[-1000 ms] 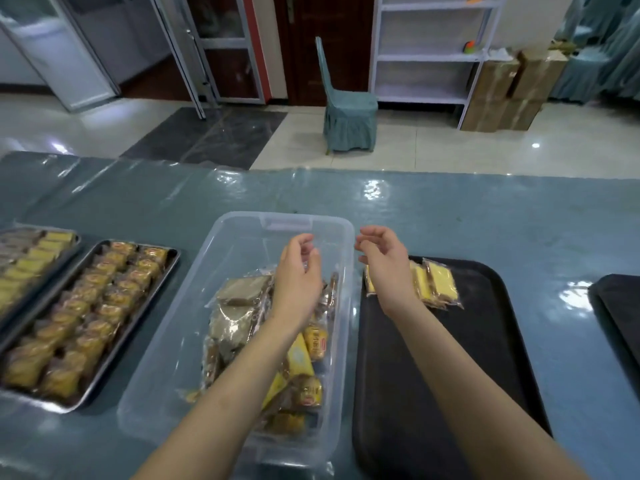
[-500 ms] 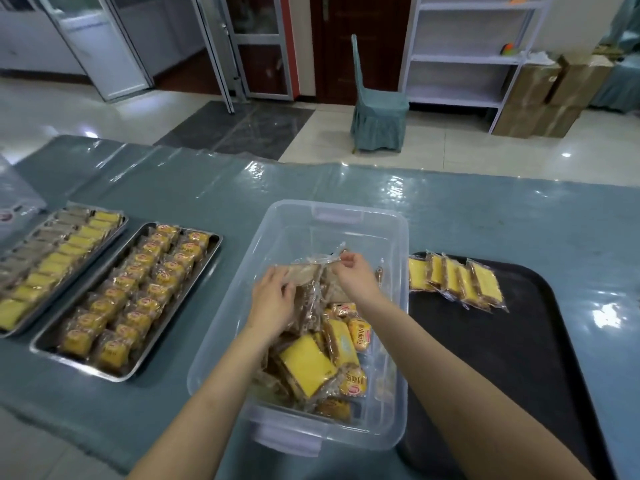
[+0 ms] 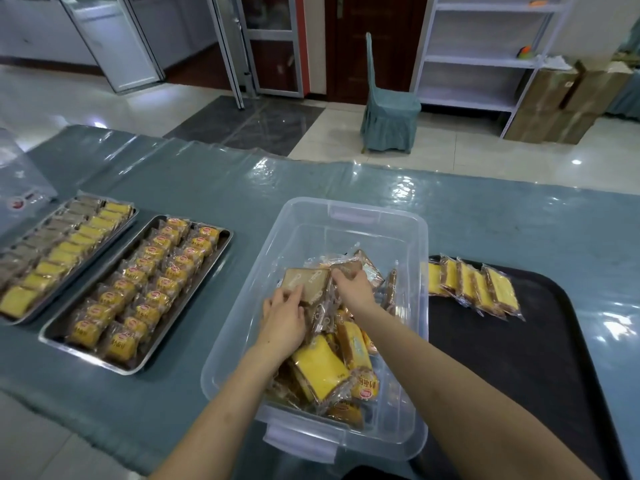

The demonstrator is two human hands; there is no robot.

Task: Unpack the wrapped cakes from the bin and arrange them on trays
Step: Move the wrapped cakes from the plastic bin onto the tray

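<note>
A clear plastic bin [image 3: 349,216] stands in the middle of the table with several wrapped cakes inside, brown ones on top and yellow ones [image 3: 320,370] nearer me. Both hands are inside it. My left hand [image 3: 284,320] grips the near edge of a wrapped brown cake [image 3: 306,282]. My right hand [image 3: 353,287] pinches a second brown cake [image 3: 348,266] beside it. To the right, a black tray [image 3: 540,358] holds a short row of wrapped yellow cakes [image 3: 474,287] at its far end.
Two metal trays sit to the left: the nearer tray [image 3: 221,258] is full of round yellow wrapped cakes, the farther tray [image 3: 133,216] holds rows of yellow and brown slices. A clear bag [image 3: 20,181] lies at far left. Beyond the table stand a covered chair [image 3: 386,112] and shelves.
Both hands dropped from above the bin rim into the bin and took hold of brown cakes. The view shifted left, showing more of the left trays.
</note>
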